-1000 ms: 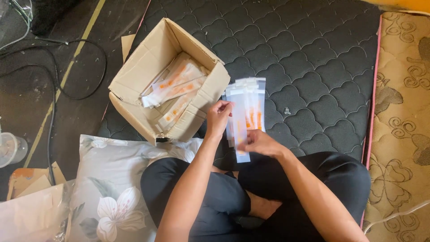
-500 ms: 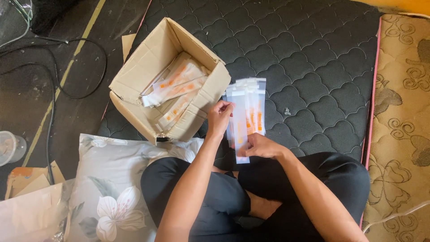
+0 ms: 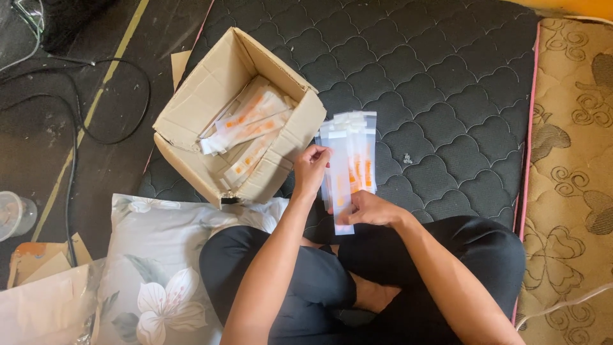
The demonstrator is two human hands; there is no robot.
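Note:
I sit cross-legged on a dark quilted mattress (image 3: 447, 83). My right hand (image 3: 369, 209) grips the lower end of a fanned stack of clear plastic packets with orange contents (image 3: 352, 160). My left hand (image 3: 311, 170) pinches the left edge of that stack with its fingertips. Just left of my hands stands an open cardboard box (image 3: 211, 102) holding more of the same packets (image 3: 249, 124), lying flat and piled.
A grey floral pillow (image 3: 153, 268) lies at my left knee. Black cables (image 3: 76, 121) run over the dark floor at left, beside a clear plastic cup (image 3: 14, 214). A beige patterned mat (image 3: 568, 160) borders the mattress on the right.
The stack of packets has shifted slightly in my hands and my left fingers have moved along its edge. The box and pillow stay put.

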